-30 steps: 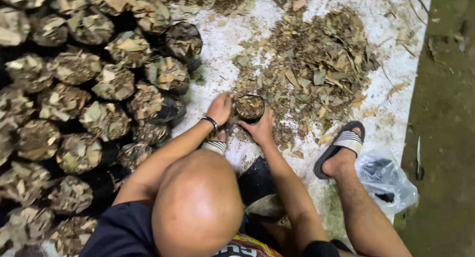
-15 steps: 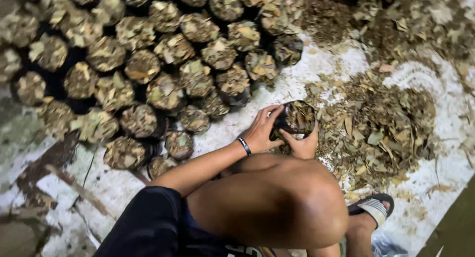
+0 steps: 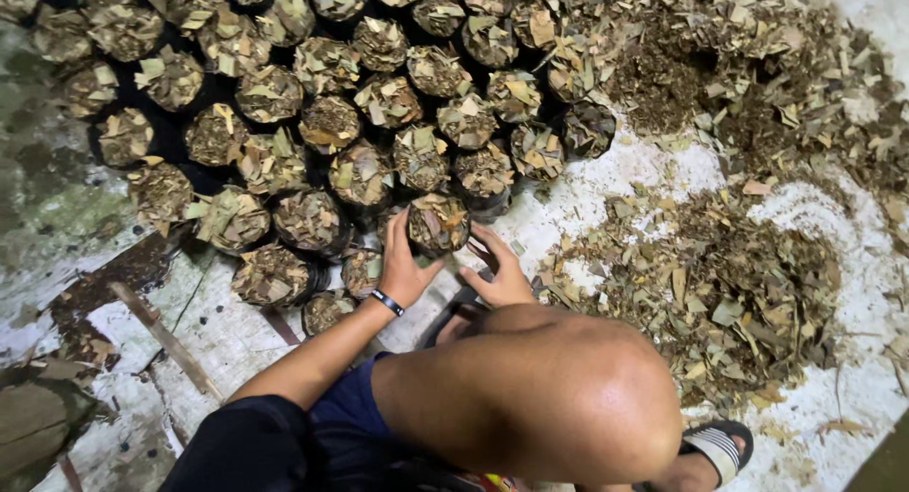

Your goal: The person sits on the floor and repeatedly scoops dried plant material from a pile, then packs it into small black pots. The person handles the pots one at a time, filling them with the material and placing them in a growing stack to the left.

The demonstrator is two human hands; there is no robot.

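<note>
I hold the filled bag (image 3: 437,224) with both hands: my left hand (image 3: 402,265) wraps its left side, my right hand (image 3: 502,269) cups its right side. It sits at the near edge of the bag rows (image 3: 360,113). I should keep it upright and snug beside its neighbours. The leaf pile (image 3: 720,284) lies right of the bag.

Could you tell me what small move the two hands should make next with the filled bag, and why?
Probably lower the small black bag packed with dry leaves, held between left hand and right hand, into the cluster of similar filled bags, since it sits at that cluster's edge.
</note>
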